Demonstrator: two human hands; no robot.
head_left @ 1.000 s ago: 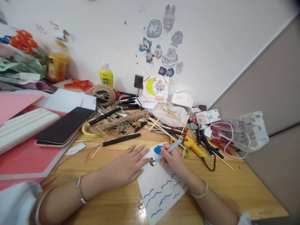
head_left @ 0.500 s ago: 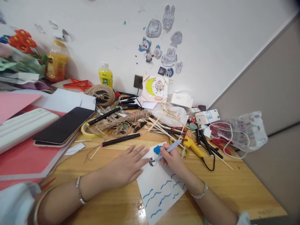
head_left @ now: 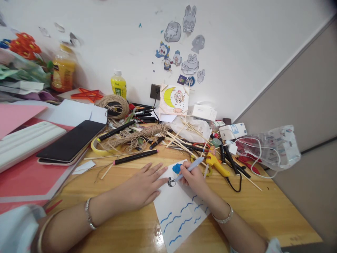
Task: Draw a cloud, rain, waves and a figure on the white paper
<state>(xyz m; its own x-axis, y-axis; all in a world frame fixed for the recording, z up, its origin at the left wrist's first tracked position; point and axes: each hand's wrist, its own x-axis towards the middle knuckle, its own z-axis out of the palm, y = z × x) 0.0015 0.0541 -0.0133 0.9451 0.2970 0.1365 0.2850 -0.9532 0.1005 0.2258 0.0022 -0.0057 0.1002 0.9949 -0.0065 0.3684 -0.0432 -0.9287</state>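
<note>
A sheet of white paper (head_left: 172, 207) is lying aslant on the wooden table (head_left: 126, 232), bearing blue wavy lines (head_left: 185, 225), a blue cloud (head_left: 176, 168) and a small round black-and-white figure (head_left: 171, 182). The right hand (head_left: 194, 181) is pinching a pale blue pen (head_left: 193, 164), its tip pointing beside the figure. The left hand (head_left: 142, 188) is resting spread at the paper's left edge, gripping nothing. Beyond are lying a yellow glue gun (head_left: 218, 164), a black marker (head_left: 136, 157) and bamboo sticks (head_left: 180, 140).

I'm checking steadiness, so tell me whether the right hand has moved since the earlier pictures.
No; the right hand shows no visible shift in any direction against the yellow glue gun.
</note>
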